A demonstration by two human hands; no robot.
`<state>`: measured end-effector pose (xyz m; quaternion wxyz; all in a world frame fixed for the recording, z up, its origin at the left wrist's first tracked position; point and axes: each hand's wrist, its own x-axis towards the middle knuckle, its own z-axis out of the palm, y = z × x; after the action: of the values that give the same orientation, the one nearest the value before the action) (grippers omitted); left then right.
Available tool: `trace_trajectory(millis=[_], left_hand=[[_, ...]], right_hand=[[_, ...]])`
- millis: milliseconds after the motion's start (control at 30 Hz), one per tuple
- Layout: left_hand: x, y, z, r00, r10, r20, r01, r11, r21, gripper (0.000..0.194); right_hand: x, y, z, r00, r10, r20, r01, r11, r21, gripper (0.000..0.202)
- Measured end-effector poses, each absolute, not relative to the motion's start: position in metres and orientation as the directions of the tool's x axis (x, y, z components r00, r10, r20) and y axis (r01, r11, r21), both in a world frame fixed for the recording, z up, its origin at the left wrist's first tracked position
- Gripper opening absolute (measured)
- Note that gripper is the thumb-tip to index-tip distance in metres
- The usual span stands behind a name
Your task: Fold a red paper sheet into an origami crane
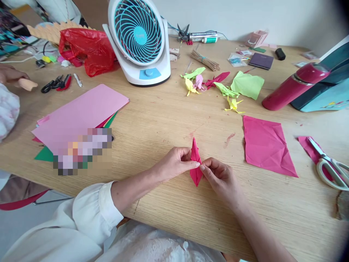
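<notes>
A narrow, diamond-shaped piece of folded red origami paper (195, 176) is held upright just above the wooden table. My left hand (178, 163) grips its left side, the thumb lying across the middle. From the right, my right hand (218, 174) pinches the paper's edge between thumb and index finger. Both sets of fingertips nearly meet at the centre, hiding part of the folds. A creased pink-red paper square (265, 145) lies flat to the right of my hands.
Scissors (332, 169) lie on a paper scrap at the right, below a red bottle (296, 87). Folded paper cranes (231, 104) sit farther back. A white fan (140, 36) stands behind pink sheets (87, 112). Another person's hand (16, 76) shows at far left.
</notes>
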<state>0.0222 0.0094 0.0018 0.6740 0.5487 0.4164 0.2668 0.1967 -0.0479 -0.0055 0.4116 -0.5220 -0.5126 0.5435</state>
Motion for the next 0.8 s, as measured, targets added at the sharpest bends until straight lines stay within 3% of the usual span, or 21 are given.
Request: trace_trajectory(millis=[167,467,667,800], left_hand=[[0.0236,0.0081,0.0028,0.53,0.789,-0.311,0.004,0.365,0.931,0.038],[0.0221,0.0113,0.0016,0.549,0.782,-0.294,0.024,0.336,0.941,0.036],[0.0198,0.0111,0.0027,0.514,0.831,-0.214,0.179,0.14,0.974,0.025],[0.0207,0.0104,0.0005,0.532,0.835,-0.139,0.155,0.066,0.986,0.021]], right_hand=[[0.1989,-0.0469,-0.0105,-0.103,0.987,-0.124,0.063,-0.118,-0.991,0.034],[0.1977,-0.0499,-0.0122,-0.058,0.991,-0.124,0.071,-0.12,-0.99,0.028],[0.1943,-0.053,-0.0105,-0.058,0.992,-0.113,0.146,-0.103,-0.984,0.022],[0.1939,-0.0531,-0.0092,-0.064,0.993,-0.101,0.145,-0.091,-0.985,0.023]])
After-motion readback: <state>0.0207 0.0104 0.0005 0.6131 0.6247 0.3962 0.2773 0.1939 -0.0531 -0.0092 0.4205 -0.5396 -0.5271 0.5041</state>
